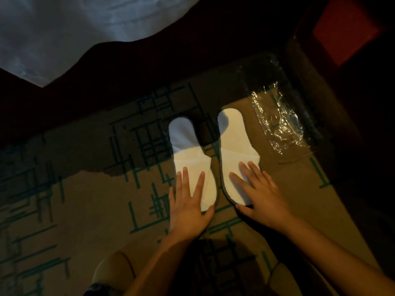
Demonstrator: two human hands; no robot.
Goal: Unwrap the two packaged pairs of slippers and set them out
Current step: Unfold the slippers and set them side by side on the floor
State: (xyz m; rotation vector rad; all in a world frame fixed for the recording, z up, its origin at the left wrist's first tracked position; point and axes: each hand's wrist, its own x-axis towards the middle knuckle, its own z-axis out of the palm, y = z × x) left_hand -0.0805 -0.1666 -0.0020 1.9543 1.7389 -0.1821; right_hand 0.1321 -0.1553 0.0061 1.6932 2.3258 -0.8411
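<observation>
Both hands lie flat, fingers spread, left hand and right hand pressing slippers parallel on the carpet, empty wrapper discarded at two o'clock.

A: How are the two arms held?

B: Both arms are stretched forward from the bottom of the view. They are bare, and they come closer together toward the hands.

A: How is the left hand held?

B: It is laid flat, palm down. The fingers are kept straight and spread apart, and the thumb is stuck out to the right side.

A: And the right hand?

B: It is laid flat too, palm down, and turned a little to the left. Its fingers are spread open. Nothing is gripped by either hand.
</observation>
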